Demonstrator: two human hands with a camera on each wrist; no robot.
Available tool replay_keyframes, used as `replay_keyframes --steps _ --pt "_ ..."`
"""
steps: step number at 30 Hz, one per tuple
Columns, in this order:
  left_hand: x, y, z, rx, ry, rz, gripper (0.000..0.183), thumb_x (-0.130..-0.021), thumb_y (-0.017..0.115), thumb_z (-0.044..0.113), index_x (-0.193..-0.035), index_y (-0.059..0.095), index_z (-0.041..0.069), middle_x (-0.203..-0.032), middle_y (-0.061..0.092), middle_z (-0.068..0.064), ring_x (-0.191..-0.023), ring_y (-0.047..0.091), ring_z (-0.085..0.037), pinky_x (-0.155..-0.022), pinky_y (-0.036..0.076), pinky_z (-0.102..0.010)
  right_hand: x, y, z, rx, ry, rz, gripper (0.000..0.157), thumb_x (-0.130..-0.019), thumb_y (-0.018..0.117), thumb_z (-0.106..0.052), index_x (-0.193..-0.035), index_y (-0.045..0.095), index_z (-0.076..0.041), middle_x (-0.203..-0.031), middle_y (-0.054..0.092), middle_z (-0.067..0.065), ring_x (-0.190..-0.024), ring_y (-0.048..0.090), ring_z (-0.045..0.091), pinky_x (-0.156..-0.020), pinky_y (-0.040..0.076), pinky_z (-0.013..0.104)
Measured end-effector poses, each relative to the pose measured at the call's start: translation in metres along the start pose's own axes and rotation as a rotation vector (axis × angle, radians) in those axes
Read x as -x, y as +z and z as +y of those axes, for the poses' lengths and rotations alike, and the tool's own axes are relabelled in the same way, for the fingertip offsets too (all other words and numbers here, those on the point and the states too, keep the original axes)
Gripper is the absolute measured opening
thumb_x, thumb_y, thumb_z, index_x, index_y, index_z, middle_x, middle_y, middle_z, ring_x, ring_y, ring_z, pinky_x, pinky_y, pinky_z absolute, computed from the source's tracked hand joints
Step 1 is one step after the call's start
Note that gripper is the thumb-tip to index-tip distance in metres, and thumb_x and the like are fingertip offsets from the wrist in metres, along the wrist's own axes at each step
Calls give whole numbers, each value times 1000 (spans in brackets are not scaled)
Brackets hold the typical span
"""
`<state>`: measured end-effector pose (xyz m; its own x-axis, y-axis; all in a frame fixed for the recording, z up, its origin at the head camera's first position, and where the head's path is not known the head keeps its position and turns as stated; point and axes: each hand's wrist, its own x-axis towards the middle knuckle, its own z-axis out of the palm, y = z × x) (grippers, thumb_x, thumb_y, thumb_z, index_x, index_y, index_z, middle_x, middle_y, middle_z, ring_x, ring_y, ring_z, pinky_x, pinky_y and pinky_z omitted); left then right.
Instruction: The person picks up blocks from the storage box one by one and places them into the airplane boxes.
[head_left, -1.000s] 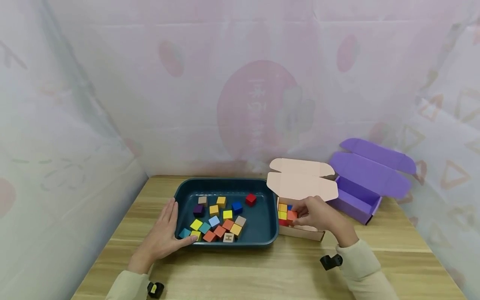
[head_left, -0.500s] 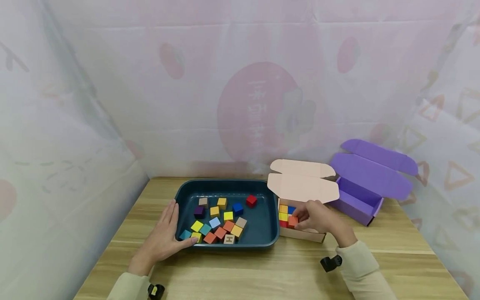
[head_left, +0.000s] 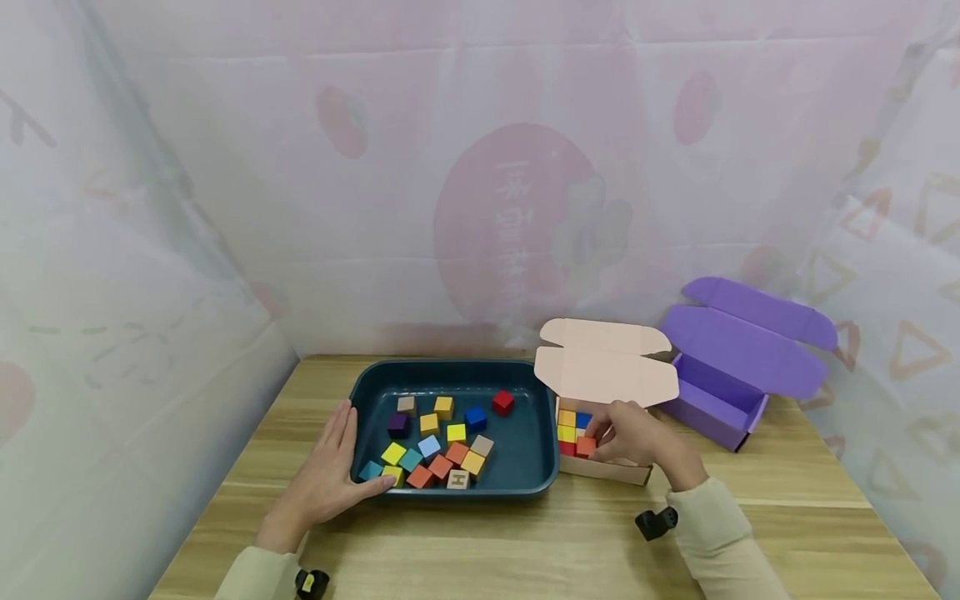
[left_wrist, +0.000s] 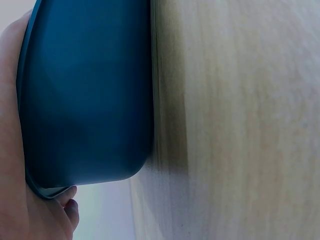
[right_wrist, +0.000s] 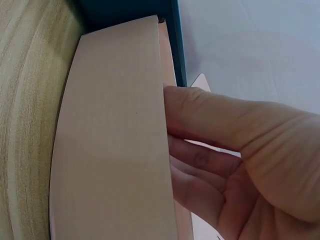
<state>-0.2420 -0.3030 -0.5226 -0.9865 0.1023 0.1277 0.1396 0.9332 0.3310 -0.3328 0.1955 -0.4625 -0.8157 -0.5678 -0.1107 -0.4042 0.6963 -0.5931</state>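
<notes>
My left hand (head_left: 322,462) rests on the left end of a dark teal tray (head_left: 525,487), fingers straight along the rim and thumb over the front edge near a yellow block (head_left: 392,476). In the left wrist view the hand lies along the rim of the tray (left_wrist: 90,100). My right hand (head_left: 633,433) reaches into an open pale pink cardboard box (head_left: 606,472), its thumb and fingers around an orange block (head_left: 586,447) at the front. Beside it are red, yellow and blue blocks. In the right wrist view the front wall of the box (right_wrist: 115,130) hides the fingertips.
Several coloured blocks lie in the tray, among them a red block (head_left: 502,402), a dark purple block (head_left: 398,425) and a wooden block marked H (head_left: 458,479). An open purple box (head_left: 708,412) stands at the right behind the pink box, on the wooden table (head_left: 480,542).
The right hand has brought the orange block down toward the front wall of the pink box, uncovering more of the blue block behind. The left hand has stayed on the tray.
</notes>
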Motion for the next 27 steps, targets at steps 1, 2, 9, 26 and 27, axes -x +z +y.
replay_keyframes --steps 1,2,9,26,27 --pt "0 0 0 1 -1 -1 133 -81 69 79 -167 12 -5 -177 5 -25 -162 12 -48 -126 24 -71 0 1 0 10 4 4 15 -84 88 -8 -96 79 -10 -94 78 0 -84 72 11 -77 65 31" --pt "0 0 0 2 -1 -2 133 -81 69 79 -167 12 -5 -177 5 -25 -162 12 -48 -126 23 -71 -1 2 0 20 3 8 14 -84 88 -8 -95 79 -10 -92 77 0 -83 71 11 -77 64 30" --pt "1 1 0 -1 -1 -2 133 -81 69 79 -167 12 -5 -177 5 -25 -162 12 -49 -126 23 -71 -1 9 1 42 24 31 15 -82 87 -4 -88 75 -10 -84 73 -2 -77 65 9 -71 61 27" --pt "1 -1 1 -1 -6 -3 133 -81 70 78 -167 12 -5 -177 6 -25 -162 13 -48 -126 24 -71 0 13 8 -40 15 70 14 -81 86 1 -85 74 -6 -82 74 1 -75 68 10 -69 63 27" --pt "0 -1 1 -1 -7 -5 133 -81 70 78 -167 12 -5 -177 6 -25 -162 13 -49 -126 23 -72 0 13 8 -42 10 68 14 -81 86 1 -85 75 -6 -83 74 1 -75 68 10 -69 63 27"
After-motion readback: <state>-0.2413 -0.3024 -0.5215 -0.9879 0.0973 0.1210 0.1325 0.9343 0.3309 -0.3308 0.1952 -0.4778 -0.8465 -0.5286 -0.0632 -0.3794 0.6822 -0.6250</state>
